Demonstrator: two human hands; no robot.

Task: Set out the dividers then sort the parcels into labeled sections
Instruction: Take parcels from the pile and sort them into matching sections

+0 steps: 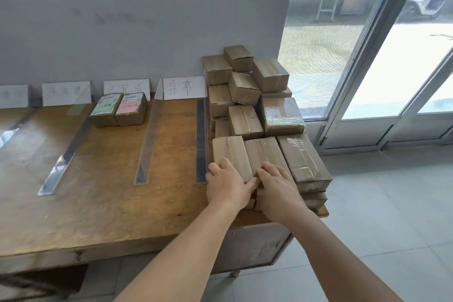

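A heap of brown taped parcels (247,95) is stacked at the right end of the wooden table (103,198). My left hand (226,182) rests over the near end of a front parcel (230,152). My right hand (278,187) lies on the neighbouring parcel (266,149). Both hands have fingers curled on the near edges; whether either parcel is lifted I cannot tell. Clear plastic dividers (149,139) lie across the tabletop, one (202,139) right beside the heap. White paper labels (183,87) lean on the wall. Two parcels with coloured stickers (119,109) sit in one section.
The grey wall runs behind the table. To the right, glass doors (382,61) meet a tiled floor (392,215). The table's right corner (324,211) ends just past the heap. A metal cabinet (252,245) stands under the table.
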